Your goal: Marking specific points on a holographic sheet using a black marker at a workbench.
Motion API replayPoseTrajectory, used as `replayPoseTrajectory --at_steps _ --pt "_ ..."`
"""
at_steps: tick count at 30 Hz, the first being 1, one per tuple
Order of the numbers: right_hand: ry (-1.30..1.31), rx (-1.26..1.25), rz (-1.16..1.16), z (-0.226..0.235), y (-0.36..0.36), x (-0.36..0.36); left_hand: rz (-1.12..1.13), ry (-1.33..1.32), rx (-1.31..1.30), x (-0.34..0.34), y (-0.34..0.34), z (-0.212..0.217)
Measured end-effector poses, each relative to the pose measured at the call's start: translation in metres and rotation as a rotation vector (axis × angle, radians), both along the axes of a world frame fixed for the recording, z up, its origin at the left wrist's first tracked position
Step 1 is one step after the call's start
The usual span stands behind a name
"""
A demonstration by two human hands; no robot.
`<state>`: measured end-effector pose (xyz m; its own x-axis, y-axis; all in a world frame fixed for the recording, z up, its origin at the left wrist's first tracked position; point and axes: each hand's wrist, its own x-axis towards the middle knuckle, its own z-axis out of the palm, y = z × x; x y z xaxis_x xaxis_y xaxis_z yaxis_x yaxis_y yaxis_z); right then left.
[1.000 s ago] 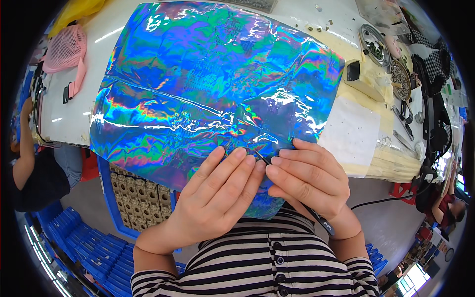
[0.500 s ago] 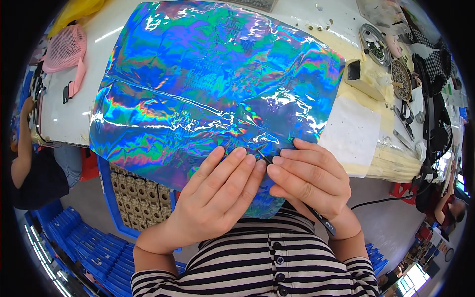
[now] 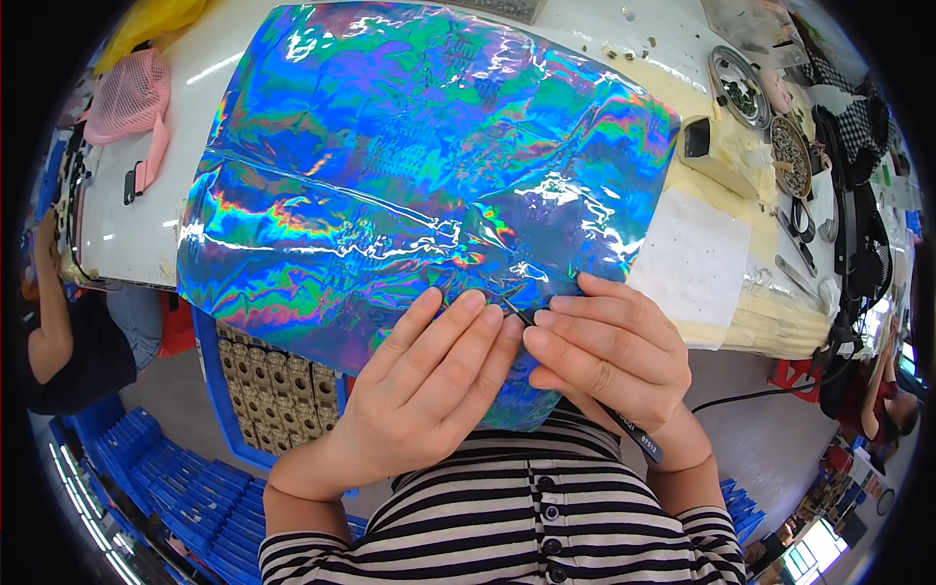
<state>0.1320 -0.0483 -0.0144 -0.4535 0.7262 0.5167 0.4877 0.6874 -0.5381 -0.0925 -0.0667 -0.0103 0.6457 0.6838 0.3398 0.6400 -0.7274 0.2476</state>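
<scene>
A large iridescent film sheet [image 3: 390, 127] in blue, green and purple, creased and shiny, lies over the table, its near edge hanging toward my striped shirt. My left hand [image 3: 439, 380] grips the sheet close to that edge, fingers side by side on top, the thumb hidden underneath. My right hand [image 3: 614, 351] is closed around dark pointed tweezers [image 3: 636, 436]. Their thin tip reaches past my fingers to the film, just beside my left fingertips. My right fingers also rest against the sheet. Whether the tip pinches anything is too small to tell.
White paper [image 3: 692, 263] lies right of the sheet, near a cream block [image 3: 721, 161], round trays [image 3: 738, 88] of small parts and metal tools [image 3: 797, 239]. A pink mesh basket [image 3: 129, 96] stands left. Below the table edge, a blue crate [image 3: 219, 380] holds metal-looking parts.
The tweezers have shifted slightly between my right fingers, and my right index finger has moved a little. My left hand and the sheet look unchanged. At far left, another person's arm has moved.
</scene>
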Motion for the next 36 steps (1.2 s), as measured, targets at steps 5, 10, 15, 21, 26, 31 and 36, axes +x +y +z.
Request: replayPoseTrajectory --at_steps 5,10,15,21,26,31,36 --pt "0.006 0.003 0.009 -0.001 -0.001 0.000 -0.001 -0.006 0.004 0.000 0.000 -0.001" --pt "0.034 -0.015 0.005 -0.001 -0.001 0.001 0.002 -0.012 -0.002 0.000 0.000 0.000" --pt "0.079 -0.064 -0.013 0.002 -0.002 0.002 -0.001 -0.029 -0.023 0.001 0.001 0.003" --pt "0.108 -0.136 -0.059 0.015 -0.006 0.012 -0.006 -0.020 -0.051 -0.001 0.000 0.004" --pt "0.139 -0.033 -0.234 0.018 -0.015 0.031 -0.002 -0.031 -0.061 0.000 0.000 0.006" --pt "0.226 0.029 -0.463 0.009 -0.028 0.074 -0.012 -0.010 -0.040 -0.002 0.000 0.004" --pt "0.122 -0.081 -0.750 0.022 -0.028 0.104 -0.015 -0.024 -0.035 0.001 0.001 0.013"
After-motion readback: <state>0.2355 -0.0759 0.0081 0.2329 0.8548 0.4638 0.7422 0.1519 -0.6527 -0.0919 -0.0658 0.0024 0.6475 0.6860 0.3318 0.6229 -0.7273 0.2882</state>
